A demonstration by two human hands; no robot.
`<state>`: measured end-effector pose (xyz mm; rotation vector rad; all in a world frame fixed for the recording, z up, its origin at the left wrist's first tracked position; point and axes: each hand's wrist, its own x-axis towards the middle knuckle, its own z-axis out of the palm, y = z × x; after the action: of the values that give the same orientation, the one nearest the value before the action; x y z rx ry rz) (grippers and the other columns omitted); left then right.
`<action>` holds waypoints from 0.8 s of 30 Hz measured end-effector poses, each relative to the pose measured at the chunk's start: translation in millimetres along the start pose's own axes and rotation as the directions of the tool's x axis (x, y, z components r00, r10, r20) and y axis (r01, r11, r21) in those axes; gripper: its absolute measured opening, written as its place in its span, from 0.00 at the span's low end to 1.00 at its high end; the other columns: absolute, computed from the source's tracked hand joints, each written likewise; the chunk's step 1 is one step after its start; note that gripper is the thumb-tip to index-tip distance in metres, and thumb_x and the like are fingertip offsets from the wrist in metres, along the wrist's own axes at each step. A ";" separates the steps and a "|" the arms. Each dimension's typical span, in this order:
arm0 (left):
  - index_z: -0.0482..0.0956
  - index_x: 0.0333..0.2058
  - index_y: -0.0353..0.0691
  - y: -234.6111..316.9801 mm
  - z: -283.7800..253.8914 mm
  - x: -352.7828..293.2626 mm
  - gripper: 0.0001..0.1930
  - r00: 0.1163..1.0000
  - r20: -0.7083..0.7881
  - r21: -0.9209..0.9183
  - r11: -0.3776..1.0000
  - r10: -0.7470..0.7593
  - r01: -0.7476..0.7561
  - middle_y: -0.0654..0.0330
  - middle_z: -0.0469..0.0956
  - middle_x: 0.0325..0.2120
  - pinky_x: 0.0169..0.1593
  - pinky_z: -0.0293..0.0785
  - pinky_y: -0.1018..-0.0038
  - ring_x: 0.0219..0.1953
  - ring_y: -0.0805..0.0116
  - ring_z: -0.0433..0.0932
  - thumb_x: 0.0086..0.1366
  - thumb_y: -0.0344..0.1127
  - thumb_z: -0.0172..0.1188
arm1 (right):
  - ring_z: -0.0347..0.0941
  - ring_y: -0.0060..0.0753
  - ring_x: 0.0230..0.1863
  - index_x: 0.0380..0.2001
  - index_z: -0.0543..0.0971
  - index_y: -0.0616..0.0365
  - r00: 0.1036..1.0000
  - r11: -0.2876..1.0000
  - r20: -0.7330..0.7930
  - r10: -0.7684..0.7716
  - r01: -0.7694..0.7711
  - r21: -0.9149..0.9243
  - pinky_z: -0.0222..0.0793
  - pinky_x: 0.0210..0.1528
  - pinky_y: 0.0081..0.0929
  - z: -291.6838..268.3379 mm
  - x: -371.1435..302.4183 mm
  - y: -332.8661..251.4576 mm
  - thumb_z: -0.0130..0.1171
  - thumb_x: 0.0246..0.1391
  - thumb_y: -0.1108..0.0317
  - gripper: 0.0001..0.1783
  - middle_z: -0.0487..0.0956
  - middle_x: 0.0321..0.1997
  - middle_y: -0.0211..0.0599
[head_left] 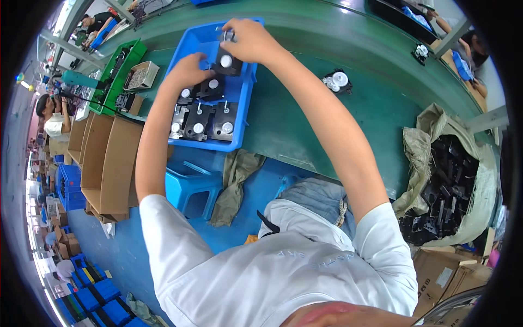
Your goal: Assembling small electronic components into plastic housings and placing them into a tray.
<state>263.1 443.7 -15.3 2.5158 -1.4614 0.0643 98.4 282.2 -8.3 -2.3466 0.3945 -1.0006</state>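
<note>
A blue plastic bin (239, 139) sits on the green bench, with several black block-like mechanisms (197, 121) in it, each with a round white wheel and some with a metal pin. My right hand (248, 42) is closed on a black mechanism (227, 64) with a white wheel, over the far part of the bin. My left hand (188, 72) curls at the bin's left side, its fingers against another black mechanism (210, 87); its grip is partly hidden. A separate black mechanism with white wheels (338, 80) lies on the bench to the right.
Green crates (131, 53) and a small carton (143, 74) stand left of the bin. Cardboard boxes (117, 163) and a blue stool (190, 182) are below. A woven sack (479, 191) of black parts stands at right. Other people work at the far edges.
</note>
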 end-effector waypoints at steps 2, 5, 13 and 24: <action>0.76 0.51 0.42 0.0 13.6 9.3 0.24 0.994 0.106 0.032 0.999 0.015 -0.019 0.58 0.82 0.42 0.53 0.69 0.61 0.42 0.56 0.79 0.56 0.39 0.65 | 0.78 0.47 0.44 0.44 0.79 0.58 0.979 0.993 0.195 -0.057 0.076 -0.092 0.73 0.47 0.38 17.1 9.3 9.9 0.62 0.49 0.62 0.18 0.81 0.42 0.44; 0.75 0.53 0.45 -1.3 16.7 10.2 0.26 0.979 0.205 0.057 0.998 0.016 -0.028 0.59 0.82 0.43 0.55 0.65 0.59 0.44 0.56 0.79 0.55 0.41 0.66 | 0.78 0.47 0.42 0.41 0.80 0.56 0.913 0.969 0.395 -0.101 0.180 -0.167 0.73 0.45 0.38 36.5 14.2 14.7 0.61 0.49 0.63 0.16 0.82 0.40 0.42; 0.74 0.52 0.52 -9.9 -1.2 0.8 0.24 0.922 0.377 0.105 0.986 0.083 -0.132 0.60 0.81 0.44 0.51 0.71 0.62 0.44 0.56 0.79 0.56 0.40 0.65 | 0.79 0.44 0.40 0.40 0.82 0.49 0.799 0.924 0.581 0.154 0.093 -0.372 0.69 0.48 0.40 49.4 6.5 0.3 0.62 0.44 0.66 0.15 0.84 0.37 0.37; 0.74 0.53 0.49 -7.9 4.0 2.5 0.22 0.957 0.208 -0.084 0.979 0.200 -0.186 0.59 0.79 0.49 0.57 0.64 0.58 0.50 0.53 0.77 0.59 0.41 0.59 | 0.79 0.45 0.42 0.44 0.82 0.46 0.731 0.860 0.663 0.160 0.226 -0.457 0.63 0.52 0.45 54.4 3.3 0.9 0.59 0.44 0.65 0.19 0.84 0.39 0.36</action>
<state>270.8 444.5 -20.2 2.3831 -1.7601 -0.2266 140.4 300.3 -38.0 -2.9952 0.3377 0.0636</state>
